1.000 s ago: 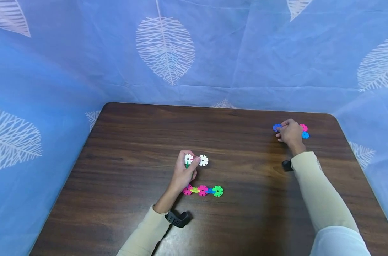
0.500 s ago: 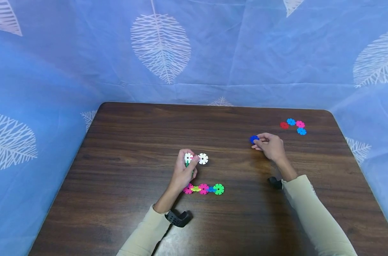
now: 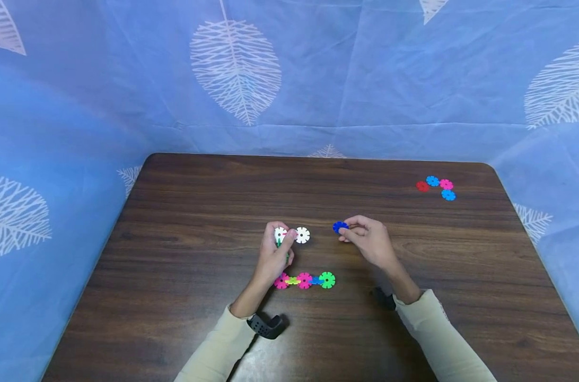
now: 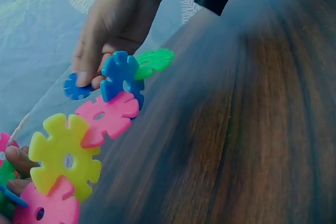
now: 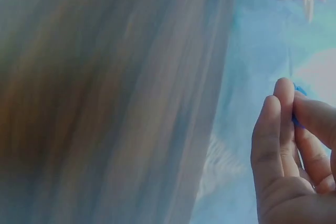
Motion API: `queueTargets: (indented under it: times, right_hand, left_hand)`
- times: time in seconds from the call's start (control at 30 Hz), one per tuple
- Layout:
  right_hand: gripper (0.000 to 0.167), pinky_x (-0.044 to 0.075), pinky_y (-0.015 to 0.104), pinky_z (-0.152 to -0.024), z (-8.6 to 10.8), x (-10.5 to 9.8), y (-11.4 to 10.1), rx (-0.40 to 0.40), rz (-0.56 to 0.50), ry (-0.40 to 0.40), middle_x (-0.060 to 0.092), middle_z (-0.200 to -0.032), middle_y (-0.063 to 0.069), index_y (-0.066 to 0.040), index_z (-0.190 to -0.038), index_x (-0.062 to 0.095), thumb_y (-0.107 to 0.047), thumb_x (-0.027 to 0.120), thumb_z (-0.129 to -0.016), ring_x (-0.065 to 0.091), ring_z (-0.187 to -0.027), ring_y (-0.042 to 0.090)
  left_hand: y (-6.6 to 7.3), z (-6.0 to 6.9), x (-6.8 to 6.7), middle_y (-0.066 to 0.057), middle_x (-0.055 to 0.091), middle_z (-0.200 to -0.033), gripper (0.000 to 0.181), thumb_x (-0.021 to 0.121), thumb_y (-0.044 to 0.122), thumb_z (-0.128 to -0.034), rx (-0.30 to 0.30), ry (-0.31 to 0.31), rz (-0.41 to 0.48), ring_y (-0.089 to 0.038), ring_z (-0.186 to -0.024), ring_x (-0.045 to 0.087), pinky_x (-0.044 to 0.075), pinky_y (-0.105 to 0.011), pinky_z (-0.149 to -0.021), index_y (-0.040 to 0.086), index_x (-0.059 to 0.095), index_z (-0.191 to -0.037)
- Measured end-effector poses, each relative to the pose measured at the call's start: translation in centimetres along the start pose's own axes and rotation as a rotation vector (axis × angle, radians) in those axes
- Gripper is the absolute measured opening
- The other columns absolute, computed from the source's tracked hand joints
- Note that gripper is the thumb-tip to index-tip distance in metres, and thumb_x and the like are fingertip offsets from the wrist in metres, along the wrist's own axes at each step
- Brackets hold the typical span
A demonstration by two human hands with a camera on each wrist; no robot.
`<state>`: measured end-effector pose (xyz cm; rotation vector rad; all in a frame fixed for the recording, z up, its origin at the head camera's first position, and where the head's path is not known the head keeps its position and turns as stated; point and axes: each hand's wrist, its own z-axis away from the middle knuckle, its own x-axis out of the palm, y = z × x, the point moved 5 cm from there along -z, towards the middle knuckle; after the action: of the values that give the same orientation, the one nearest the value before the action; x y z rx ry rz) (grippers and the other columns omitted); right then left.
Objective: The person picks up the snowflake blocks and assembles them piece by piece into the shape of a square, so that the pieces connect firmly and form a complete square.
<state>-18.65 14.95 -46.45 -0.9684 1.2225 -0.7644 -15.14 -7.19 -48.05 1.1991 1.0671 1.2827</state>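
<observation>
My left hand point(image 3: 271, 260) grips a chain of interlocking flower-shaped plastic discs. Two white discs point(image 3: 302, 235) show at its thumb, with bits of pink and green between the fingers. Below the hand stretches a row of pink, yellow, blue and green discs point(image 3: 305, 280); it seems joined to the held part, though the hand hides the joint. In the left wrist view the yellow disc point(image 4: 67, 156) is slotted between two pink ones. To the right, my right hand point(image 3: 373, 241) pinches a dark blue disc point(image 3: 340, 227) between thumb and fingers, apart from the white discs.
On the brown wooden table point(image 3: 199, 196), a few loose discs lie at the far right: a red disc point(image 3: 422, 186), a pink disc point(image 3: 446, 184) and two light blue discs point(image 3: 448, 194). A blue leaf-patterned cloth point(image 3: 308, 79) hangs behind the table.
My right hand has picked the dark blue disc from the far-right group and carried it left and nearer, towards the left hand. The left hand has stayed almost still.
</observation>
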Motion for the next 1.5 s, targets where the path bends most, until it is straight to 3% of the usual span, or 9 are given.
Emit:
queueTargets:
  times: [0.17, 0.33, 0.43, 0.53, 0.7, 0.93, 1.17, 1.37, 1.5]
  right_hand:
    - [0.017, 0.059, 0.030, -0.070, 0.6, 2.0, -1.3, -0.046, -0.065, -0.002, 0.070, -0.090, 0.024, 0.007, -0.098, 0.063, -0.007, 0.066, -0.088, 0.071, -0.079, 0.029]
    - [0.011, 0.053, 0.024, -0.052, 0.8, 2.9, -2.4, -0.117, -0.037, 0.018, 0.071, -0.082, 0.019, 0.003, -0.093, 0.065, -0.005, 0.068, -0.086, 0.071, -0.078, 0.033]
    - [0.009, 0.054, 0.027, -0.053, 0.8, 3.2, -2.7, -0.131, -0.018, 0.025, 0.072, -0.082, 0.017, 0.001, -0.091, 0.066, -0.005, 0.069, -0.085, 0.071, -0.078, 0.033]
    - [0.008, 0.056, 0.032, -0.055, 0.9, 3.6, -2.8, -0.128, -0.004, 0.023, 0.072, -0.083, 0.015, 0.000, -0.090, 0.066, -0.005, 0.070, -0.084, 0.071, -0.078, 0.031]
    - [0.009, 0.057, 0.035, -0.058, 1.2, 4.2, -2.8, -0.122, -0.008, 0.021, 0.072, -0.087, 0.015, 0.000, -0.091, 0.067, -0.006, 0.069, -0.084, 0.072, -0.079, 0.027]
    - [0.007, 0.057, 0.021, -0.061, 1.4, 4.6, -2.4, -0.129, 0.002, 0.071, 0.071, -0.088, 0.015, 0.000, -0.088, 0.068, -0.003, 0.071, -0.083, 0.072, -0.078, 0.020]
    - [0.007, 0.057, 0.018, -0.069, 2.0, 5.0, -2.3, -0.229, 0.013, 0.127, 0.069, -0.088, 0.013, 0.000, -0.086, 0.069, -0.004, 0.072, -0.081, 0.072, -0.080, 0.022]
    - [0.005, 0.057, 0.019, -0.066, 2.4, 5.2, -2.6, -0.352, -0.005, 0.193, 0.070, -0.083, 0.014, 0.002, -0.082, 0.070, -0.001, 0.072, -0.079, 0.072, -0.074, 0.024]
    - [0.005, 0.056, 0.017, -0.061, 2.6, 5.1, -3.4, -0.415, 0.041, 0.210, 0.070, -0.079, 0.016, 0.004, -0.078, 0.069, 0.006, 0.073, -0.076, 0.071, -0.069, 0.027]
  left_hand:
    - [-0.7, -0.4, 0.2, -0.029, 0.053, -0.087, 0.027, 0.053, 0.023, -0.0979, 0.028, 0.000, -0.013, -0.011, -0.041, 0.042, 0.032, -0.018, -0.036, 0.004, 0.039, -0.111]
    - [-0.2, -0.2, 0.3, -0.013, 0.051, -0.072, 0.027, 0.053, 0.022, -0.0978, -0.002, -0.008, -0.019, -0.012, -0.041, 0.043, 0.034, -0.018, -0.038, 0.002, 0.040, -0.112]
    - [0.8, 0.3, 0.4, -0.003, 0.050, -0.069, 0.025, 0.052, 0.019, -0.0982, -0.012, -0.016, -0.029, -0.011, -0.043, 0.044, 0.035, -0.017, -0.039, 0.001, 0.040, -0.112]
    - [1.8, 0.8, 0.6, -0.001, 0.049, -0.068, 0.025, 0.050, 0.016, -0.0987, 0.000, -0.019, -0.040, -0.011, -0.043, 0.044, 0.035, -0.017, -0.039, -0.001, 0.039, -0.112]
    - [2.2, 1.1, 0.6, -0.004, 0.046, -0.065, 0.024, 0.050, 0.014, -0.0985, 0.008, -0.013, -0.041, -0.010, -0.042, 0.043, 0.035, -0.016, -0.039, -0.003, 0.038, -0.111]
    - [1.9, 1.3, 0.6, -0.003, 0.045, -0.061, 0.025, 0.052, 0.014, -0.0979, 0.010, -0.020, -0.025, -0.011, -0.041, 0.043, 0.034, -0.016, -0.038, -0.003, 0.039, -0.111]
    - [1.7, 1.5, 0.7, -0.003, 0.045, -0.063, 0.026, 0.052, 0.013, -0.0974, 0.010, -0.029, -0.015, -0.011, -0.042, 0.042, 0.035, -0.016, -0.039, -0.005, 0.039, -0.111]
    - [1.6, 1.7, 0.7, -0.005, 0.046, -0.069, 0.026, 0.053, 0.012, -0.0968, 0.013, -0.018, -0.013, -0.010, -0.043, 0.042, 0.036, -0.016, -0.041, -0.005, 0.039, -0.110]
    - [1.5, 1.8, 0.7, -0.006, 0.045, -0.071, 0.023, 0.053, 0.011, -0.0966, 0.018, -0.013, -0.012, -0.010, -0.044, 0.042, 0.036, -0.017, -0.042, -0.004, 0.039, -0.108]
